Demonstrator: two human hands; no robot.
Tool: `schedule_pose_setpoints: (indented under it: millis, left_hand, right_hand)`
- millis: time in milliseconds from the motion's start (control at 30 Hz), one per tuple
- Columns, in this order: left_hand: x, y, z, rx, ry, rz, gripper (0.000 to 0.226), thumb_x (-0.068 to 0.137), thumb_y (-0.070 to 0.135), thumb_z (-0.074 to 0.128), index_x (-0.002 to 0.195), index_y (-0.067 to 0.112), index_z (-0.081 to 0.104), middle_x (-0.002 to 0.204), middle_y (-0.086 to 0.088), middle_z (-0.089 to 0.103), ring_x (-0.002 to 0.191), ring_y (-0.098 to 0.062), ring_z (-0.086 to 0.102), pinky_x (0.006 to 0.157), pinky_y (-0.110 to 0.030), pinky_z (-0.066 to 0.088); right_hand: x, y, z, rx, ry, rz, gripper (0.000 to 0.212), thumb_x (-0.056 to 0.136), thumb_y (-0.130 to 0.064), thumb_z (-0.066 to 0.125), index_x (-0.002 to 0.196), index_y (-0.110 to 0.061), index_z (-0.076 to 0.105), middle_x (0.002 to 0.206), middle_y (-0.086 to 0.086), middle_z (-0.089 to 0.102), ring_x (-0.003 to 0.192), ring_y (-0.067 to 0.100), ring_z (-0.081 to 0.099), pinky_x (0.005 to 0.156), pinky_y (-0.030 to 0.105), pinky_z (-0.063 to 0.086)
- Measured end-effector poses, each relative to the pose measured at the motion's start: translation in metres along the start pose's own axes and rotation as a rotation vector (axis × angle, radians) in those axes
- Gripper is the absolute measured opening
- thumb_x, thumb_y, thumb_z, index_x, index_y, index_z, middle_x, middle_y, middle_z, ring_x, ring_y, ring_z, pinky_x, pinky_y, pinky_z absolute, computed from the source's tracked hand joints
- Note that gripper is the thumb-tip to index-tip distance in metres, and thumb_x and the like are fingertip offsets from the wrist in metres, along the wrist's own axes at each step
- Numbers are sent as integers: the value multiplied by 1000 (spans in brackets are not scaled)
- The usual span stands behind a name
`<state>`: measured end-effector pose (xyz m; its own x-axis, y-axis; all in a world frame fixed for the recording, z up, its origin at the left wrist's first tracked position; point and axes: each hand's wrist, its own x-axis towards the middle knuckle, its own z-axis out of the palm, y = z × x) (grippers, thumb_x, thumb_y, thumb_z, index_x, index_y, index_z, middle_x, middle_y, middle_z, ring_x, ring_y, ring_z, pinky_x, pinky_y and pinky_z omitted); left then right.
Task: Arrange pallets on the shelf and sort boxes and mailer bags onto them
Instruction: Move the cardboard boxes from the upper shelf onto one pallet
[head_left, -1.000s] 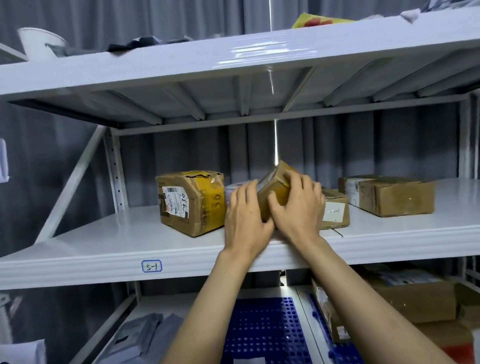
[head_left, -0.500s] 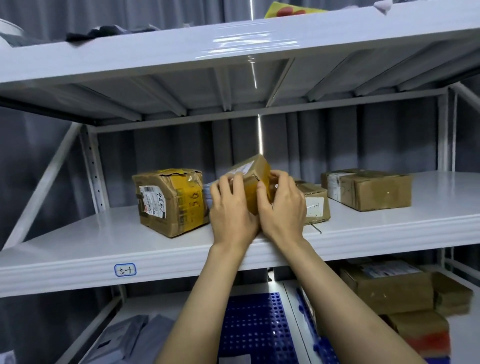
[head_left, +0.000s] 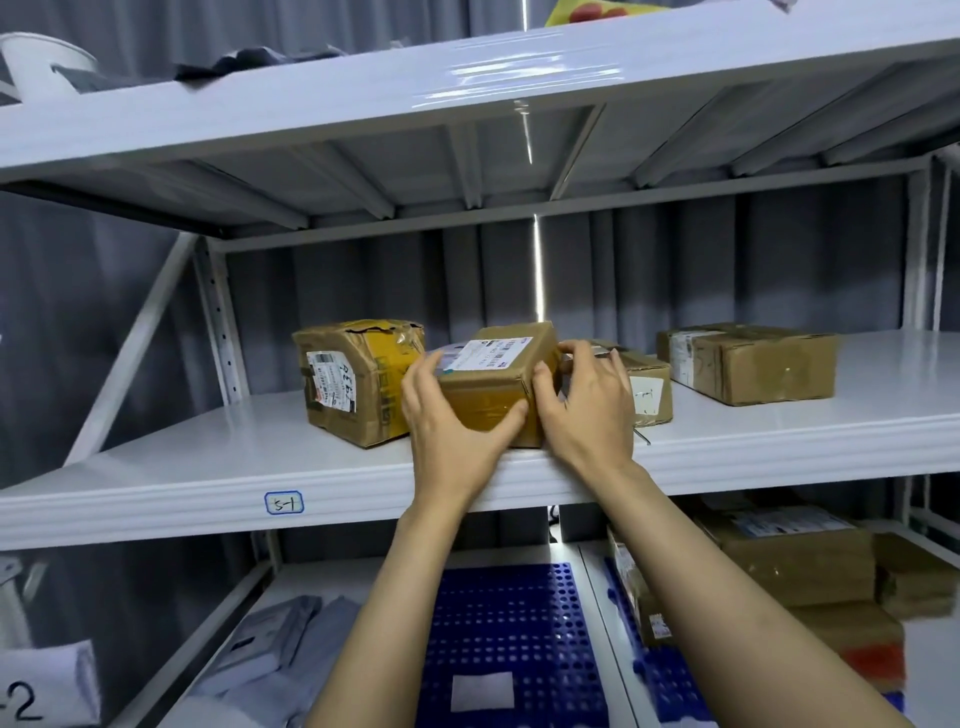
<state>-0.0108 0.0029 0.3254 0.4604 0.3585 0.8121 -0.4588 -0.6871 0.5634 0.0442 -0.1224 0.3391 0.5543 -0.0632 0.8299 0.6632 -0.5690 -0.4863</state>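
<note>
My left hand (head_left: 454, 421) and right hand (head_left: 589, 410) clasp the small cardboard box (head_left: 491, 387) between them, thumbs curled on its taped front. It sits at the smooth white shelf's (head_left: 208, 462) front edge, paper label up.
</note>
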Motion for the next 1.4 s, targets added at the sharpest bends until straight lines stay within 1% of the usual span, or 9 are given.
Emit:
schedule_pose_setpoints:
  millis: [167,267,367,533,700,833,1000,1233,1400]
  left_hand:
    - [12,17,-8,-297,-56,-435,64,85,52,62,134,17,40,127,1,52,110,-12,51,81,-22,45]
    - [20,20,-15,-343,-61,-531,36,91,55,51,105,24,64,103,7,63,95,-9,59,66,-20,41]
    - [19,25,-19,-398,-51,-564,30,92,53,50,83,28,64,87,10,66,85,-7,62,66,-22,47]
    - [10,24,-11,-362,6,-528,23,91,45,54,90,22,54,101,0,64,95,-16,61,75,-29,48]
    - [-10,38,-9,-432,77,-461,16,94,34,54,90,19,50,93,3,60,86,-12,58,67,-25,44]
    - [-32,48,-8,-460,94,-390,15,96,28,53,100,15,50,93,9,60,84,-3,59,64,-14,46]
    - [-56,61,-6,-548,130,-343,6,99,12,47,99,6,46,87,7,58,70,13,58,59,-7,43]
    - [-99,61,-2,-711,130,-263,8,86,20,48,94,17,45,95,3,56,81,7,58,71,-12,45]
    - [-147,49,4,-720,169,-243,14,86,17,46,99,17,45,103,-2,57,93,-4,59,75,-19,48]
  right_hand:
    - [-2,5,1,-29,3,-7,67,84,-67,23,109,-16,58,101,5,70,108,20,58,119,30,13]
    - [-4,4,-5,-5,11,16,74,82,-69,20,110,-13,59,95,6,70,110,21,57,119,31,16]
    - [-8,1,-12,47,11,10,80,81,-71,18,109,-11,63,86,6,69,108,22,57,119,33,19]
    - [-16,3,-14,94,-32,10,83,77,-78,19,110,-18,67,110,6,67,120,23,51,119,37,18]
    - [-37,0,-18,239,-57,67,81,76,-77,26,127,-23,59,121,2,62,113,17,54,94,41,46]
    - [-61,-4,-21,361,-19,70,78,80,-71,28,136,-20,50,127,2,60,116,15,53,95,35,45]
    - [-91,-3,-25,549,57,48,66,87,-56,40,139,-16,41,129,1,60,116,14,57,91,43,50]
    - [-126,5,-39,643,135,31,71,89,-59,43,136,-6,42,128,6,60,117,15,57,92,37,50]
    - [-163,14,-50,668,180,65,60,88,-39,47,133,0,45,127,7,59,116,15,57,91,34,50]
